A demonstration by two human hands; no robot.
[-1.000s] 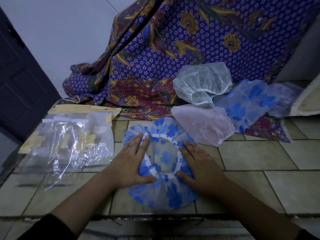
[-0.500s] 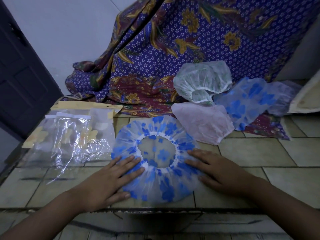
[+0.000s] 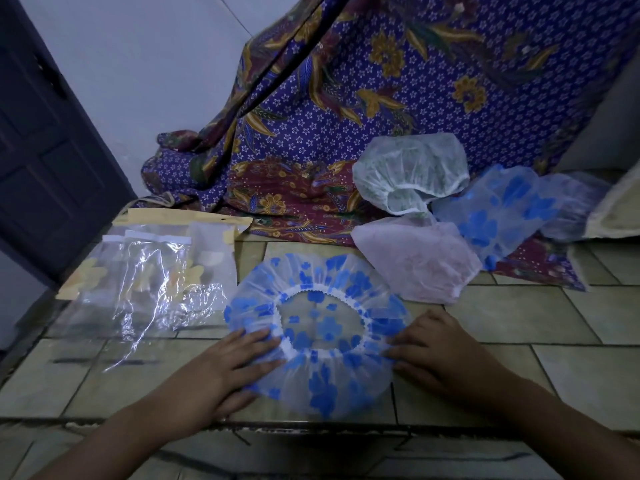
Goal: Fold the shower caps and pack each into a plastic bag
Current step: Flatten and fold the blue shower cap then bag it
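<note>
One round, translucent blue-flowered plastic shower cap (image 3: 322, 386) is lying flat on the tiled ledge (image 3: 519, 317). The left hand (image 3: 221, 370) and right hand (image 3: 440, 348) are pressing its sides, fingers extended, gripping nothing. Four crumpled caps are lying behind it: white cap (image 3: 408, 168), pink cap (image 3: 415, 258), blue-flowered cap (image 3: 498, 209), lilac cap (image 3: 568, 202). Overlapping clear plastic bags (image 3: 145, 278), too layered to count, are lying to the left

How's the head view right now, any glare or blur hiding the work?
Head view: dim, bluish light; glare streaks on the plastic bags; wide-angle bending toward the edges; the blue-flowered shower cap, left hand and right hand are sharp enough to read.
</note>
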